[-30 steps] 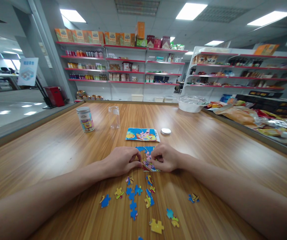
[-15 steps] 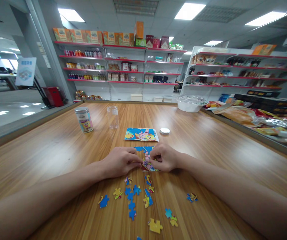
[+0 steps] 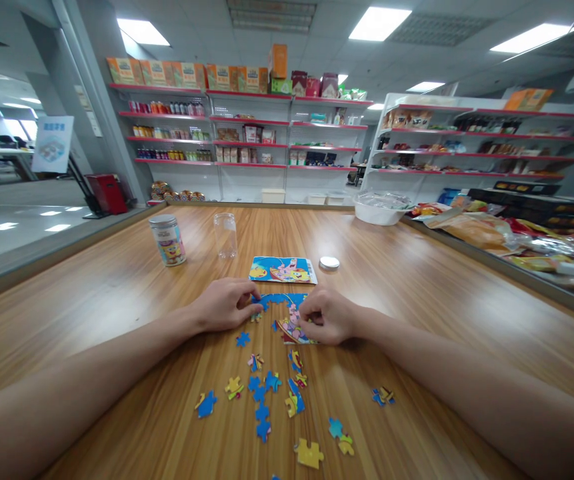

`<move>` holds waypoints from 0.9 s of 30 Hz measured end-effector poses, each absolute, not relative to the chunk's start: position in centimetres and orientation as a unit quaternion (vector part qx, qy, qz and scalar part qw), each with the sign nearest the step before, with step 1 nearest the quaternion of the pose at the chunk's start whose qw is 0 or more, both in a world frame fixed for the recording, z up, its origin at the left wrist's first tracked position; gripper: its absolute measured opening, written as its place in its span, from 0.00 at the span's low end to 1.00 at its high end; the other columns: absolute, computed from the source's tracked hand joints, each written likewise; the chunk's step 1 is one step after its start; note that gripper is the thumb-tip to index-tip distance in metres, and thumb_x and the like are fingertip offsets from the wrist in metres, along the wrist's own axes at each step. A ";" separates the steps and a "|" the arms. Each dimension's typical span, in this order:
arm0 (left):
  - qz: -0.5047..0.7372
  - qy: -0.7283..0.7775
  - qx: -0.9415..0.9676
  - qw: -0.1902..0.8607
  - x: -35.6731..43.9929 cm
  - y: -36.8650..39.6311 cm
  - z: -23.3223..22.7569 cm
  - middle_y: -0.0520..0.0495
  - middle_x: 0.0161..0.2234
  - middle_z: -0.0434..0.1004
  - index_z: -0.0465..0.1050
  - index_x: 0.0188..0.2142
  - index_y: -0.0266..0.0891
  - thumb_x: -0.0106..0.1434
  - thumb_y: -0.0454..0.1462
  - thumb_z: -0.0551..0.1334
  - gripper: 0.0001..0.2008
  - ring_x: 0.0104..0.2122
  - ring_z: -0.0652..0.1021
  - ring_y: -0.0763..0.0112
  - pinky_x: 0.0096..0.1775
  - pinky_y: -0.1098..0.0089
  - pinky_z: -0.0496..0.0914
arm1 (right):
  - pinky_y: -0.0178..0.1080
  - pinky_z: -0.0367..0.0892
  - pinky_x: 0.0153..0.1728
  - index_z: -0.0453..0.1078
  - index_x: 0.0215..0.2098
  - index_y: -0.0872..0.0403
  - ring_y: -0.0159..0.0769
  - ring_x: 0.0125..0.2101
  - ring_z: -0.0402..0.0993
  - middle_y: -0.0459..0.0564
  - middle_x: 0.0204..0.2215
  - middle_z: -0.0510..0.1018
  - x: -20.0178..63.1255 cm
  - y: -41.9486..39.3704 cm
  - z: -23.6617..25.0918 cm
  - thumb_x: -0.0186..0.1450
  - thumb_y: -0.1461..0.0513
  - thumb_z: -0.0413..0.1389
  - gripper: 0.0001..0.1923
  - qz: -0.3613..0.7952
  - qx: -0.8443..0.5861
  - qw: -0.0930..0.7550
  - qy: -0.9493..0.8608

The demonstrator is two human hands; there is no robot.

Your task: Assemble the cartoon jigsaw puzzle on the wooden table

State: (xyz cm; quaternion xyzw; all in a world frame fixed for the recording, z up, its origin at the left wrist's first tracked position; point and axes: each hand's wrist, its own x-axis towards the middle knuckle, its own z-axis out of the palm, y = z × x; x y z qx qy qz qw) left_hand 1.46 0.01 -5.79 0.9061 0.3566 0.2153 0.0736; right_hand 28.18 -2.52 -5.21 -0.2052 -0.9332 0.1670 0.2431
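Note:
A partly joined jigsaw puzzle point(image 3: 293, 325) with a pink cartoon figure on blue lies between my hands. My right hand point(image 3: 331, 315) is closed, its curled fingertips pressing on the puzzle's right side and hiding part of it. At the upper left corner of the puzzle is my left hand point(image 3: 227, 305), thumb and forefinger apart, touching the blue border. A blue puzzle piece point(image 3: 243, 339) lies just below that hand. Loose pieces, such as a yellow piece point(image 3: 309, 453) and a blue-and-yellow piece point(image 3: 295, 400), are scattered nearer me. Just beyond the puzzle is a picture card point(image 3: 283, 269).
A silver lid point(image 3: 329, 263) sits right of the card. Farther left stand a clear jar point(image 3: 225, 236) and a labelled can point(image 3: 167, 241). A white basket point(image 3: 379, 210) is at the back right, beside packaged snacks point(image 3: 481, 230). Stocked shelves point(image 3: 247, 120) line the wall.
My left hand has moved up and left from the puzzle's middle to its upper left corner, uncovering the blue border and a loose blue piece. My right hand has stayed in place.

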 end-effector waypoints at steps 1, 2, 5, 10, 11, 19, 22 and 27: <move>0.219 0.354 0.905 0.083 1.4 0.2 -5.9 0.52 0.25 0.72 0.76 0.37 0.40 0.63 0.41 0.63 0.07 0.26 0.71 0.71 0.29 0.72 0.62 | 0.33 0.44 0.17 0.56 0.16 0.54 0.24 0.14 0.46 0.38 0.12 0.54 28.2 -2.5 -5.2 0.59 0.64 0.52 0.15 0.164 -0.205 0.244 -0.934; 0.224 0.355 0.903 0.092 1.4 0.3 -6.1 0.52 0.25 0.72 0.76 0.37 0.40 0.64 0.41 0.63 0.07 0.26 0.71 0.71 0.29 0.72 0.62 | 0.33 0.44 0.17 0.56 0.16 0.54 0.24 0.14 0.45 0.38 0.12 0.54 28.1 -2.5 -5.2 0.59 0.64 0.52 0.16 0.161 -0.206 0.244 -0.934; 0.234 0.361 0.895 0.118 1.3 0.6 -6.3 0.52 0.25 0.72 0.77 0.37 0.40 0.64 0.41 0.63 0.08 0.25 0.71 0.72 0.28 0.73 0.62 | 0.34 0.44 0.18 0.56 0.15 0.54 0.25 0.14 0.45 0.39 0.12 0.54 28.1 -2.5 -5.2 0.59 0.64 0.52 0.16 0.156 -0.211 0.240 -0.935; 0.238 0.357 0.895 0.121 1.1 0.8 -6.3 0.52 0.25 0.72 0.78 0.37 0.40 0.64 0.40 0.63 0.08 0.25 0.70 0.72 0.29 0.73 0.62 | 0.33 0.45 0.17 0.57 0.16 0.54 0.25 0.14 0.47 0.39 0.13 0.55 28.2 -2.5 -5.2 0.59 0.64 0.52 0.15 0.157 -0.216 0.236 -0.934; 0.240 0.354 0.896 0.117 1.1 0.8 -6.3 0.52 0.25 0.72 0.78 0.38 0.40 0.64 0.40 0.62 0.08 0.25 0.70 0.72 0.29 0.73 0.61 | 0.33 0.45 0.17 0.57 0.16 0.54 0.25 0.14 0.47 0.39 0.13 0.55 28.2 -2.5 -5.2 0.59 0.64 0.52 0.15 0.158 -0.216 0.236 -0.934; 0.248 0.376 0.888 0.089 0.8 1.0 -6.5 0.53 0.23 0.68 0.77 0.44 0.40 0.66 0.40 0.59 0.12 0.24 0.69 0.72 0.27 0.72 0.59 | 0.33 0.48 0.18 0.62 0.16 0.55 0.26 0.14 0.52 0.40 0.12 0.58 28.0 -2.6 -5.8 0.60 0.63 0.53 0.15 0.074 -0.253 0.396 -0.879; 0.245 0.385 0.886 0.081 0.8 1.1 -6.6 0.53 0.22 0.68 0.78 0.44 0.41 0.66 0.40 0.58 0.12 0.23 0.69 0.71 0.27 0.72 0.58 | 0.33 0.50 0.19 0.71 0.23 0.57 0.27 0.15 0.55 0.41 0.13 0.62 28.2 -2.0 -6.0 0.59 0.63 0.54 0.09 0.040 -0.373 0.456 -0.807; 0.234 0.390 0.888 0.070 1.0 0.9 -6.4 0.54 0.22 0.67 0.78 0.40 0.41 0.64 0.41 0.60 0.10 0.24 0.69 0.71 0.27 0.72 0.58 | 0.33 0.52 0.22 0.78 0.37 0.54 0.29 0.18 0.61 0.41 0.17 0.67 28.8 -0.9 -6.1 0.52 0.68 0.55 0.15 0.085 -0.459 0.314 -0.827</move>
